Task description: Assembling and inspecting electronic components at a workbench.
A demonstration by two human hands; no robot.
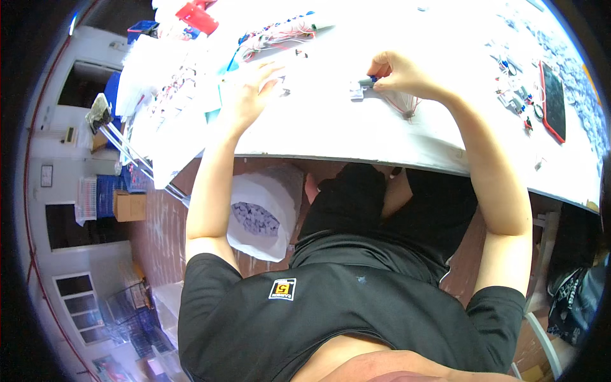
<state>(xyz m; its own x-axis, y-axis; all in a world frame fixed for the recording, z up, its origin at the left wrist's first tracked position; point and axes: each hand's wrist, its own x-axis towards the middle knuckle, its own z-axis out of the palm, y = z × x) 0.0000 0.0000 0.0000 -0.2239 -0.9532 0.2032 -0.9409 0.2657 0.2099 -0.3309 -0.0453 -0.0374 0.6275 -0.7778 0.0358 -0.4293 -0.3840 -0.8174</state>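
My right hand [404, 77] is over the white table, thumb and fingers pinched on a small grey-and-blue part [367, 82]. Thin reddish wires [405, 108] trail beneath that hand onto the tabletop; whether they join the part is hard to tell. A small whitish block [357, 94] sits just below the part, seemingly touching it. Further left, my left hand [249, 95] hovers at the table or rests on it, fingers spread and nothing visible in them. Close to its thumb lies a tiny metallic-looking piece [285, 92], blurred by glare.
A wired bundle [280, 37] lies at the far side, near a red cup [198, 18]. At the right are a phone-like black slab with a red edge [552, 102] and several small wired parts [514, 95]. Below the table edge stands a white sack [264, 213].
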